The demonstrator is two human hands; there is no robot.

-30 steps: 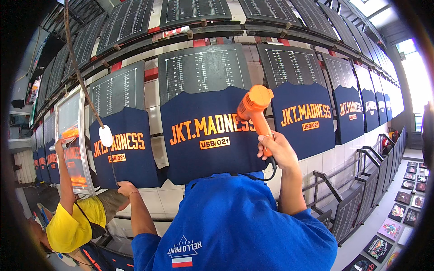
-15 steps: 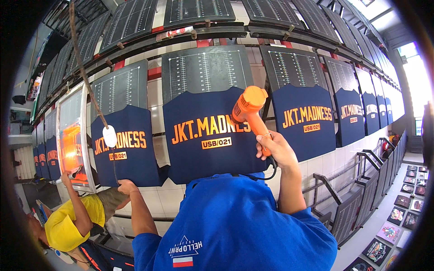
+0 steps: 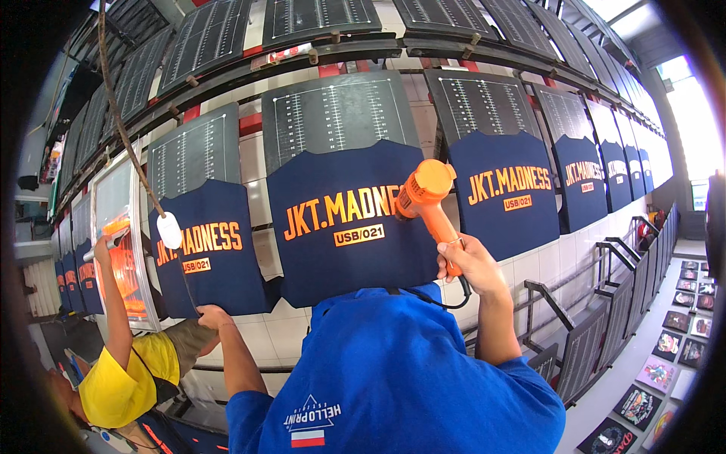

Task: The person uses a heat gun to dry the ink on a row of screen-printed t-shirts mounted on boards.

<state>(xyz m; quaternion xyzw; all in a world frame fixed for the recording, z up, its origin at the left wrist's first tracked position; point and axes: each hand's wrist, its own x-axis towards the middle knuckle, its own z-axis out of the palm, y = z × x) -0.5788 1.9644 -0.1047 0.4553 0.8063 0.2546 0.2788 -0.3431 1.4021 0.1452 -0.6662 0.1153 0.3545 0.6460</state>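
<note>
My right hand (image 3: 470,266) is wrapped round the handle of an orange heat gun (image 3: 429,185). The gun's nozzle points at the orange lettering on a navy T-shirt (image 3: 325,268), stretched over a black printing board (image 3: 340,113); the gun covers the end of the lettering. My left hand (image 3: 217,317) is closed at the lower edge of another navy T-shirt (image 3: 227,284) to the left. A thin cord (image 3: 187,281) runs to its fingertips from a white oval plastic piece (image 3: 169,230), which hangs on a brown cable (image 3: 121,121) in front of that shirt.
More boards carry navy shirts (image 3: 507,189) along the row to the right. Behind them runs a second row of black boards (image 3: 321,19). At left a person in a yellow shirt (image 3: 128,378) handles a framed screen (image 3: 125,242). Printed samples (image 3: 639,405) line the right side.
The heat gun has moved slightly right and down with my right hand. My left hand stays low beside the left shirt. The other person's hand has moved up the framed screen.
</note>
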